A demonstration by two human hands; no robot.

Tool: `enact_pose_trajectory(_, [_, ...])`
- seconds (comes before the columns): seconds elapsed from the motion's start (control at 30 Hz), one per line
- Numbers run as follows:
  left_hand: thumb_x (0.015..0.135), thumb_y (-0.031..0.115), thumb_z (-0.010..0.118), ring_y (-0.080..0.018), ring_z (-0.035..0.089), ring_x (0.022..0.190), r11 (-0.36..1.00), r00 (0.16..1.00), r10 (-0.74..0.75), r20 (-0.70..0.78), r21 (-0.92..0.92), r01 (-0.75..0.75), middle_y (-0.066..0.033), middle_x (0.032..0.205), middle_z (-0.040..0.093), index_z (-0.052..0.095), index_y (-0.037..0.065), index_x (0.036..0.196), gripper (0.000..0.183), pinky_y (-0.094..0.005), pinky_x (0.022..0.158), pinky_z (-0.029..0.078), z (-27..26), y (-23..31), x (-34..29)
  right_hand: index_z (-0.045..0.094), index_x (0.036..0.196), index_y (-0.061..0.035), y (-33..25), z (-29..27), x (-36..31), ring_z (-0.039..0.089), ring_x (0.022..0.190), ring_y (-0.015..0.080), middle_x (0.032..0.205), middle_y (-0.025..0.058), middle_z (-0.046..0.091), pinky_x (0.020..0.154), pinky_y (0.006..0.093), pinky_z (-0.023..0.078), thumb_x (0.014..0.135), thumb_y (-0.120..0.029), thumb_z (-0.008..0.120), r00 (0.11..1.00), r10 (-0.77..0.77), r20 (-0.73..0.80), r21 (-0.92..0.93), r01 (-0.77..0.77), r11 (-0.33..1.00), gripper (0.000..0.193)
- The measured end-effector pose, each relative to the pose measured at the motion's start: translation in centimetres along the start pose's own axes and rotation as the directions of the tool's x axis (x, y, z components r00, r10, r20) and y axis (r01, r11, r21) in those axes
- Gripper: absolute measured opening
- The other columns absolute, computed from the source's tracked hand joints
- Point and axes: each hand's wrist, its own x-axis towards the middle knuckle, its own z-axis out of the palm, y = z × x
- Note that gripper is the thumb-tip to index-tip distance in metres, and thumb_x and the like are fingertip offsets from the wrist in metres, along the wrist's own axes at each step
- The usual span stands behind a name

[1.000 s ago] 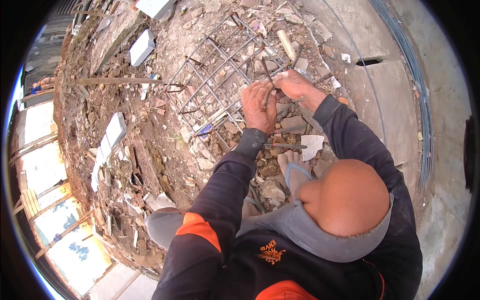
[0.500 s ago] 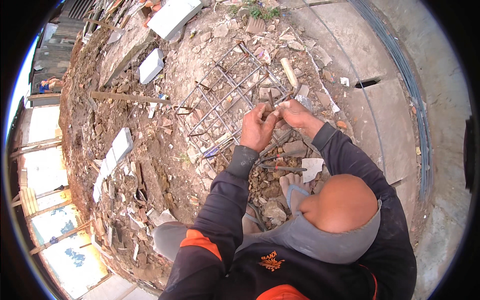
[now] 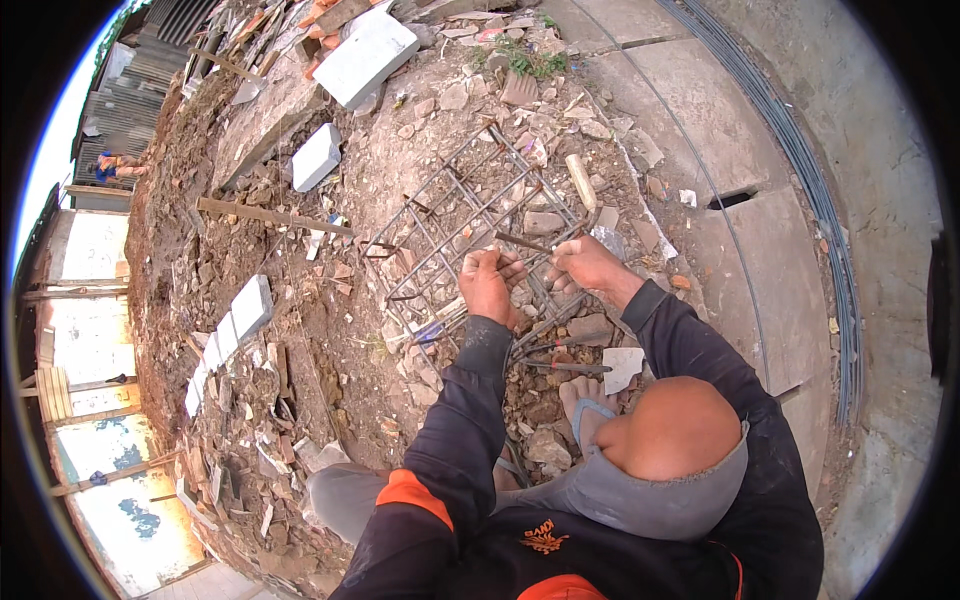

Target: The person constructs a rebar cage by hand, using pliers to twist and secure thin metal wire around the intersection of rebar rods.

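A cage of rusty steel rebar (image 3: 487, 209) lies on the rubble in front of me. My left hand (image 3: 490, 285) is over its near side, fingers curled and thumb raised. Just to the right, my right hand (image 3: 588, 268) pinches its thumb and forefinger together beside the cage's near right corner. What either hand holds, if anything, is too thin to make out. A short dark rod end (image 3: 522, 243) points out between the hands. Below them, a long-handled hand tool (image 3: 572, 367) rests on stones near my sandalled foot (image 3: 585, 400); its head is hidden.
A pale wooden stick (image 3: 580, 182) lies beyond my right hand. White blocks (image 3: 367, 58), a plank (image 3: 270, 214) and broken masonry cover the ground leftward. Concrete slabs (image 3: 765, 280) and a bundle of long bars (image 3: 815, 190) run along the right wall. My bent knee (image 3: 680, 430) is close below.
My hands have parted: the left moved left and down, while the right stayed near the corner. The rod end between them now leans left instead of pointing up. The view has shifted slightly.
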Motion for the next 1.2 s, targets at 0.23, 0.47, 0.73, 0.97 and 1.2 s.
enact_pose_trajectory(0.23, [0.101, 0.009, 0.057, -0.0271, 0.068, 0.105, 0.966, 0.974, -0.066, 0.218, -0.232, 0.117, -0.0156, 0.118, 0.067, 0.057, 0.005, 0.106, 0.007, -0.0394, 0.085, 0.058, 0.0, -3.5, -6.7, 0.067, 0.103, 0.0045, 1.0, -0.5, 0.9, 0.068, 0.066, 0.0158, 0.085, 0.0102, 0.072, 0.056, 0.0290, 0.055, 0.094, -0.009, 0.058, 1.000, -0.011, 0.029, -0.001, 0.011, 1.000, 0.018])
enact_pose_trajectory(0.47, [0.094, 0.004, 0.063, -0.0251, 0.065, 0.101, 0.760, 0.859, 0.352, 0.371, 0.423, -0.494, -0.0137, 0.111, 0.068, 0.070, -0.001, 0.109, 0.017, -0.0368, 0.084, 0.054, -0.6, -5.9, -7.2, 0.068, 0.097, 0.0024, -0.7, 0.5, -0.1, 0.067, 0.063, 0.0172, 0.084, 0.0097, 0.073, 0.053, 0.0307, 0.055, 0.094, -0.011, 0.060, 0.996, 0.084, -0.017, 0.217, -0.079, 0.973, 0.015])
enact_pose_trajectory(0.73, [0.085, 0.005, 0.061, -0.0445, 0.064, 0.092, 0.375, 0.668, -0.006, 0.744, 0.621, -0.688, -0.0236, 0.101, 0.067, 0.065, -0.003, 0.115, 0.031, -0.0478, 0.082, 0.053, -0.4, -1.4, -7.5, 0.069, 0.087, 0.0007, 0.8, -0.6, 0.5, 0.064, 0.057, 0.0139, 0.073, 0.0062, 0.069, 0.051, 0.0282, 0.048, 0.088, -0.017, 0.067, 0.996, -0.068, 0.053, -0.020, 0.069, 0.997, 0.018])
enact_pose_trajectory(0.97, [0.086, 0.005, 0.059, -0.0409, 0.064, 0.088, -0.066, 0.502, 0.334, 0.798, 0.551, -0.832, -0.0198, 0.096, 0.067, 0.065, -0.001, 0.100, 0.017, -0.0468, 0.096, 0.047, -0.3, 0.8, 2.1, 0.071, 0.086, -0.0013, 0.9, -0.1, 1.4, 0.060, 0.058, 0.0088, 0.070, 0.0001, 0.065, 0.052, 0.0272, 0.048, 0.093, -0.018, 0.066, 0.993, -0.118, -0.026, -0.127, 0.114, 0.985, 0.018])
enact_pose_trajectory(1.2, [0.087, 0.006, 0.060, -0.0403, 0.063, 0.093, 0.135, 0.507, 0.110, 0.855, 0.492, -0.860, -0.0176, 0.092, 0.068, 0.066, 0.002, 0.095, 0.010, -0.0490, 0.101, 0.044, -0.2, -1.0, 5.6, 0.075, 0.095, 0.0005, 2.9, -0.8, 2.7, 0.051, 0.063, 0.0070, 0.070, -0.0014, 0.062, 0.057, 0.0304, 0.040, 0.092, -0.020, 0.064, 0.979, -0.199, -0.047, -0.124, 0.192, 0.974, 0.023])
